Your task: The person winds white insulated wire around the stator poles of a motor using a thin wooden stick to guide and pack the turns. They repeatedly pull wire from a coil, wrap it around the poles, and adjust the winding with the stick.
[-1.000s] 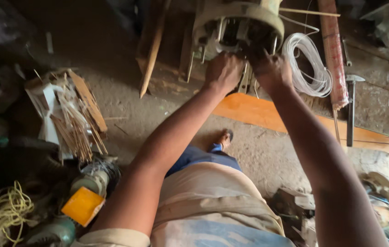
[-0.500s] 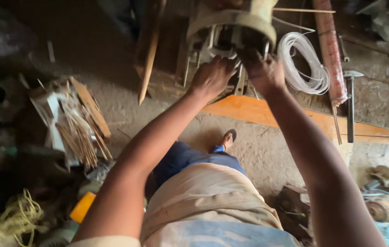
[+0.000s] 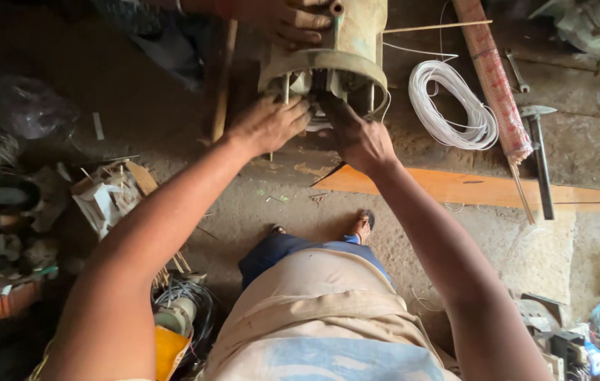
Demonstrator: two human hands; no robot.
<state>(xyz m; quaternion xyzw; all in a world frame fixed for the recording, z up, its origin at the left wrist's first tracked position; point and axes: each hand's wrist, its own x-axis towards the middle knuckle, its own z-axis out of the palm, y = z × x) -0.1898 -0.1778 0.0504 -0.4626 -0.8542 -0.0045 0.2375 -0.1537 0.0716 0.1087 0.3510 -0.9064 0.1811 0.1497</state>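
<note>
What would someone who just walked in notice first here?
First, the grey-green motor housing at top centre, with the left hand and right hand both reaching into its open lower end. Another person's hand grips the housing from above. Just right of it lie a coil of white wire and a red-patterned roll, with an orange plank running across the floor below them.

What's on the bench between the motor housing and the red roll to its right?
In the head view, a coil of white wire lies on the bench between the motor housing and the red roll; its right edge seems to reach the roll.
</note>
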